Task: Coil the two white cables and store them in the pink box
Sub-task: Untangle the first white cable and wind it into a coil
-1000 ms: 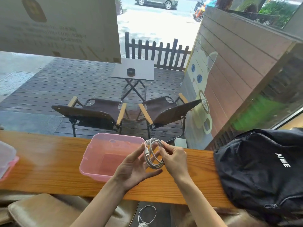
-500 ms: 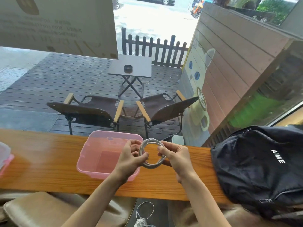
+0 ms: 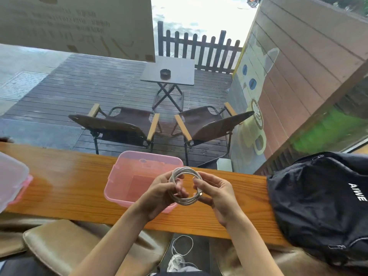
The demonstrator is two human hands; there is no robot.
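A white cable [image 3: 186, 200] is wound into a round coil that I hold upright above the wooden counter. My left hand [image 3: 159, 194] grips the coil's left side, its fingers through the loop. My right hand [image 3: 217, 193] pinches the right side, where the cable's plug end [image 3: 199, 193] shows. The pink box [image 3: 119, 177] stands open on the counter just left of and behind the coil; I see no cable in it. A second white cable [image 3: 182, 247] hangs below the counter edge between my arms.
A black backpack [image 3: 322, 204] lies on the counter [image 3: 59, 188] at the right. A translucent lid with a pink rim [image 3: 12, 180] sits at the left edge. Padded brown seats [image 3: 65, 246] lie below the counter. Beyond the window are chairs and a small table.
The coil has turned to face me and the plug end now lies against its right side under my right fingers. My left fingers moved into the loop.
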